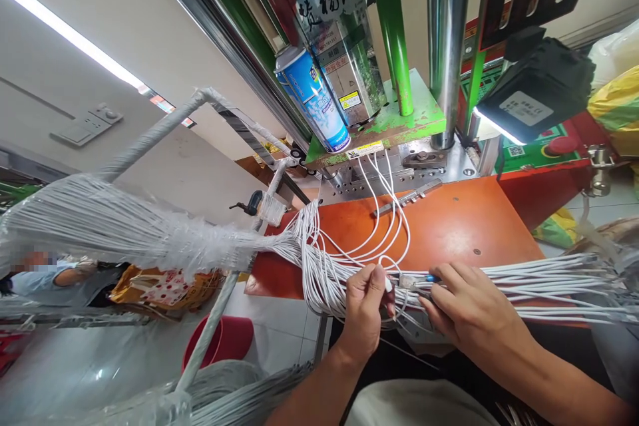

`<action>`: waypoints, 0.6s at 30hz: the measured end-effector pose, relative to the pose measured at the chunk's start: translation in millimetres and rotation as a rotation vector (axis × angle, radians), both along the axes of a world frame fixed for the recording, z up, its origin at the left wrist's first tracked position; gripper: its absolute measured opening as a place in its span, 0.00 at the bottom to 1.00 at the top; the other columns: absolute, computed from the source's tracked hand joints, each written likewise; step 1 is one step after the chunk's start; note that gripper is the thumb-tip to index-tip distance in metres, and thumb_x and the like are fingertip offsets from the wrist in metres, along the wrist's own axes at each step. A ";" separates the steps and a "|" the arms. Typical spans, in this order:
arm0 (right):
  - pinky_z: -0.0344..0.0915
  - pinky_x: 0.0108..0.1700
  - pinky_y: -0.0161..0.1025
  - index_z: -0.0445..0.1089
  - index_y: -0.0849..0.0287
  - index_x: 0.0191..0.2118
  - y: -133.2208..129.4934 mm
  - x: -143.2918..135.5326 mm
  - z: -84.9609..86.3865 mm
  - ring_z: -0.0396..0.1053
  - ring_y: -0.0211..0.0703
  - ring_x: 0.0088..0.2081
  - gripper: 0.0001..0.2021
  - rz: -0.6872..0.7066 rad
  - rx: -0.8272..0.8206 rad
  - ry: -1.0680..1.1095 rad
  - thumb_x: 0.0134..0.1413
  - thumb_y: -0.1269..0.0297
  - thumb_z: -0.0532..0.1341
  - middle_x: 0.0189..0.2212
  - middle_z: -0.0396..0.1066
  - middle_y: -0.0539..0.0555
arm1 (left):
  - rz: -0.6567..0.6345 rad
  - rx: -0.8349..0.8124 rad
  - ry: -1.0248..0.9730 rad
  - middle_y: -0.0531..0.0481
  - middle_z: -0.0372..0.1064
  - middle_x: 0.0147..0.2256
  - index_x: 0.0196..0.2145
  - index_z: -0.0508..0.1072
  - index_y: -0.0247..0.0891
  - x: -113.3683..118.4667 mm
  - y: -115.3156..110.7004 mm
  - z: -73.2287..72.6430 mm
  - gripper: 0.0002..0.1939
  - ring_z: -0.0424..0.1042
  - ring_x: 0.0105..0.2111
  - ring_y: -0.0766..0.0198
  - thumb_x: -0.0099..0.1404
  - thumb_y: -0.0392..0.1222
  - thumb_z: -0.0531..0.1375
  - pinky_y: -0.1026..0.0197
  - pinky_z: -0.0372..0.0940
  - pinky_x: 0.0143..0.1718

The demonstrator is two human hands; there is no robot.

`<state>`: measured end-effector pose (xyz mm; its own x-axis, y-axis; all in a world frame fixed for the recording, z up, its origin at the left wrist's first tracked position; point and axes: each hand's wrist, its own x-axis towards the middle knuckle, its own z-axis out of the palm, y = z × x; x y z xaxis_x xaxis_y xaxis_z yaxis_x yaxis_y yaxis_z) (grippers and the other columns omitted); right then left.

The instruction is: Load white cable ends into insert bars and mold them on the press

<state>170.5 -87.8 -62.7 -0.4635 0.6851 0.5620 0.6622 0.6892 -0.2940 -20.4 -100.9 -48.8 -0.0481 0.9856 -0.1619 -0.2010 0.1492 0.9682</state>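
Observation:
Just in front of the orange table, my left hand is closed, its thumb and fingers pinching a white cable with a light tip. To its right my right hand is closed around a thin tool with a blue part, its far end near a small pale piece between the hands. A large bundle of white cables runs under and beside both hands. Several cables loop up from there to the metal base of the green press.
A blue spray can stands on the press's green plate. A metal bar lies on the table. At the right are a black lamp and a red button. Plastic-wrapped cables hang over a frame at left; a person sits beyond, near a red bin.

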 end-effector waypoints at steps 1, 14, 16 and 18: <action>0.53 0.39 0.45 0.65 0.59 0.29 1.0 0.6 -0.2 0.60 0.49 0.38 0.13 0.006 0.002 -0.003 0.69 0.69 0.56 0.37 0.67 0.59 | 0.000 -0.006 0.000 0.54 0.61 0.23 0.28 0.68 0.36 -0.2 0.4 0.5 0.23 0.61 0.20 0.71 0.72 0.57 0.60 0.68 0.59 0.21; 0.53 0.38 0.44 0.65 0.59 0.29 3.3 -2.1 2.1 0.58 0.48 0.36 0.13 0.022 -0.012 0.005 0.69 0.70 0.55 0.34 0.64 0.57 | 0.084 0.033 0.087 0.54 0.63 0.22 0.27 0.68 0.37 4.1 -2.8 -3.7 0.24 0.62 0.21 0.70 0.72 0.58 0.59 0.67 0.59 0.24; 0.51 0.35 0.43 0.63 0.58 0.29 1.4 -1.7 -2.8 0.56 0.45 0.33 0.14 0.052 -0.020 0.017 0.70 0.70 0.55 0.31 0.61 0.54 | 0.096 0.049 0.123 0.53 0.64 0.22 0.27 0.68 0.37 3.7 -3.9 -6.0 0.24 0.62 0.21 0.69 0.73 0.58 0.59 0.66 0.59 0.25; 0.49 0.34 0.43 0.62 0.58 0.29 -0.2 1.2 -7.5 0.55 0.43 0.31 0.14 0.074 -0.039 0.025 0.71 0.69 0.55 0.29 0.58 0.52 | 0.084 0.040 0.123 0.53 0.65 0.23 0.28 0.70 0.37 3.0 -3.7 -6.7 0.24 0.62 0.21 0.69 0.74 0.58 0.57 0.66 0.59 0.25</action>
